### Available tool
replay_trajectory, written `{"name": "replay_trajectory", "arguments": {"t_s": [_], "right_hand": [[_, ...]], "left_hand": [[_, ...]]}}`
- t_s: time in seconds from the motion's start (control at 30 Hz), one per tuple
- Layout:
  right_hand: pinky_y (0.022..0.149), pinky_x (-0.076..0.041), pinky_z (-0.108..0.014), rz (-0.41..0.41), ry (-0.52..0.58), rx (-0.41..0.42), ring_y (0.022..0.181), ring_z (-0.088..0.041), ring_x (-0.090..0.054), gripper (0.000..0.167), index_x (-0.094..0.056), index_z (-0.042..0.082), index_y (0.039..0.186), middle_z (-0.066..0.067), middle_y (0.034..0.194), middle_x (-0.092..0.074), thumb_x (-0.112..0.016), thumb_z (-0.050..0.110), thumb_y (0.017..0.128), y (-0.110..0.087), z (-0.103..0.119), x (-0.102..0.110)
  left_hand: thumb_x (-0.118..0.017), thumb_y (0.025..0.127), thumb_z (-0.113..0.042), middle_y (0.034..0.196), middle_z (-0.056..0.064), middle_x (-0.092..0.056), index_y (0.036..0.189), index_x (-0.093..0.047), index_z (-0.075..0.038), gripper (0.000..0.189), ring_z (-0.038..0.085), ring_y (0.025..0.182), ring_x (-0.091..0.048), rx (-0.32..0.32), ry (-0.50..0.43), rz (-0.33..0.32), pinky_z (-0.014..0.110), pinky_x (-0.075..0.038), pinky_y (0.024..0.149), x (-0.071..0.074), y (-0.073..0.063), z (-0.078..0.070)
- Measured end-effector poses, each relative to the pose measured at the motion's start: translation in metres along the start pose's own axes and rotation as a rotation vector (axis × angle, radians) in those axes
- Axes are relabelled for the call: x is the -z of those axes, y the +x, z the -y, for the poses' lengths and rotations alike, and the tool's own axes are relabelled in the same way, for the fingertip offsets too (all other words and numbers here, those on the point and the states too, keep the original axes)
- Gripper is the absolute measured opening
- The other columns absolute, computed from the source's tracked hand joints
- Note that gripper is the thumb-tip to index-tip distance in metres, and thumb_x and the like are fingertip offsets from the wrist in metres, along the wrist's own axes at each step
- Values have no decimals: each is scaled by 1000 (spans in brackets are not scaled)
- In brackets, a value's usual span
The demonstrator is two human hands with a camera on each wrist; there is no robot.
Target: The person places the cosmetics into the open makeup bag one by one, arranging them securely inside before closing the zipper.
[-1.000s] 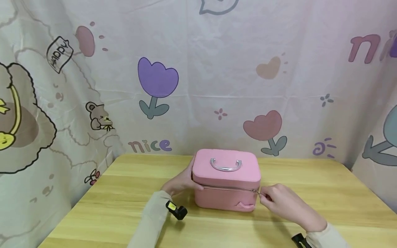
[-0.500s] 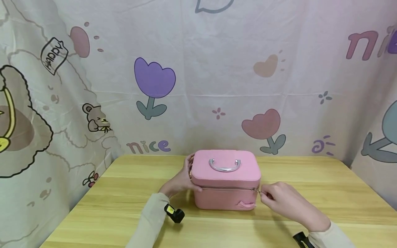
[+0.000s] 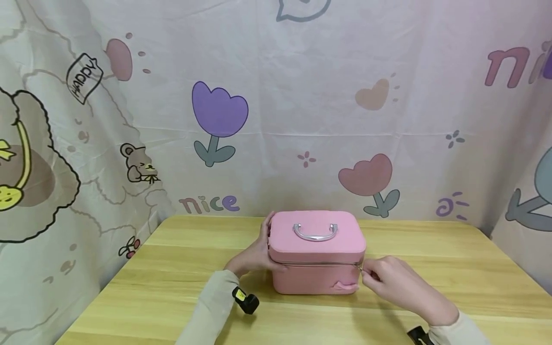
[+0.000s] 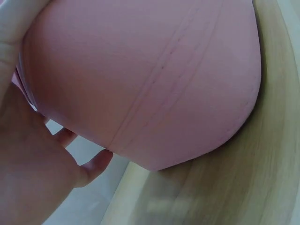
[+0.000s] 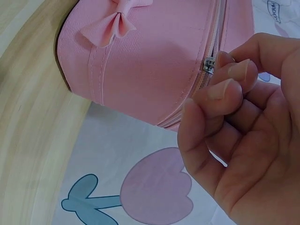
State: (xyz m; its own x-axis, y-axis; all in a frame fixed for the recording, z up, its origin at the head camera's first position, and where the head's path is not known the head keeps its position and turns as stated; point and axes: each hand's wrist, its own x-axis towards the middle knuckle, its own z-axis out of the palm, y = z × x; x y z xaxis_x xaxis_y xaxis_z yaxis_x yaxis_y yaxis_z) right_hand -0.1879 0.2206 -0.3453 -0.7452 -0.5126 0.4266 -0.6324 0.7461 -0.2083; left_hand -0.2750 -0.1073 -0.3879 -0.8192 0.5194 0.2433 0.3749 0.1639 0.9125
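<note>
A pink cosmetic case (image 3: 310,280) with a silver carrying handle (image 3: 316,237) stands upright on the table, lid down. My left hand (image 3: 258,254) grips its left side. The thumb lies across the front near the zipper line; the other fingers reach round the side and back, partly hidden. At the front right corner, my right hand (image 3: 401,285) pinches the zipper's pull with curled fingers. The zipper slider (image 5: 209,64) shows beside those fingertips in the right wrist view, the pull mostly hidden. A pink bow (image 5: 119,18) decorates the front. In the left wrist view, the case's side (image 4: 154,84) fills most of the picture.
The case rests on a light wooden table (image 3: 181,268). A printed cloth (image 3: 293,96) with flowers and bears hangs behind the table and along its sides. Black wrist cameras are strapped over both light sleeves (image 3: 209,306).
The case has shifted slightly to the right and toward me, with my left hand still holding it. My right hand keeps its pinch on the zipper pull, almost unmoved.
</note>
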Motion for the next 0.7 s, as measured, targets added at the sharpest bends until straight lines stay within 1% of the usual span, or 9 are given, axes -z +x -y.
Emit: {"name": "replay_trajectory", "arguments": {"t_s": [0.13, 0.23, 0.4, 0.47, 0.63, 0.7], "right_hand": [[45, -25, -18, 14, -4, -24, 50, 4, -24, 36, -39, 24, 59, 19, 55, -24, -60, 5, 81, -1, -1, 2], [45, -24, -18, 12, -12, -21, 50, 4, -24, 36, -39, 25, 59, 19, 55, -24, -60, 5, 80, -2, -1, 3], [45, -23, -18, -16, -26, -3, 50, 4, -24, 37, -38, 25, 59, 20, 55, -23, -61, 4, 79, -2, 0, 3], [45, -23, -18, -45, -37, 14, 50, 5, -23, 38, -37, 25, 59, 20, 55, -22, -62, 4, 78, -1, 2, 0], [44, -21, -18, -129, -63, 53, 50, 5, -21, 39, -36, 24, 59, 20, 55, -21, -64, 3, 75, 1, 7, -13], [44, -21, -18, -143, -58, 58, 50, 4, -21, 38, -36, 23, 59, 19, 55, -21, -64, 3, 75, 1, 11, -19]], "left_hand": [[-92, 60, -11, 152, 18, -14, 152, 3, -22, 133, 35, 132, -26, -22, 16, -18, 52, -29, 107, -1, 0, 1], [-91, 60, -7, 149, 19, -19, 151, -2, -21, 128, 35, 128, -31, -35, 42, -44, 50, -37, 102, -2, 0, 1], [-90, 60, -6, 145, 20, -24, 151, -7, -20, 124, 35, 126, -34, -30, 77, -93, 49, -41, 99, -6, -1, -1], [-91, 60, -7, 144, 21, -24, 151, -6, -18, 124, 36, 126, -34, -33, 94, -103, 50, -41, 99, -9, -1, -1], [-92, 60, -12, 145, 18, -25, 150, -5, -19, 125, 33, 126, -36, -41, 137, -125, 46, -42, 98, -14, -3, 0], [-92, 59, -11, 145, 15, -25, 150, -6, -21, 125, 31, 125, -37, -40, 136, -138, 45, -43, 96, -16, -5, 0]]}}
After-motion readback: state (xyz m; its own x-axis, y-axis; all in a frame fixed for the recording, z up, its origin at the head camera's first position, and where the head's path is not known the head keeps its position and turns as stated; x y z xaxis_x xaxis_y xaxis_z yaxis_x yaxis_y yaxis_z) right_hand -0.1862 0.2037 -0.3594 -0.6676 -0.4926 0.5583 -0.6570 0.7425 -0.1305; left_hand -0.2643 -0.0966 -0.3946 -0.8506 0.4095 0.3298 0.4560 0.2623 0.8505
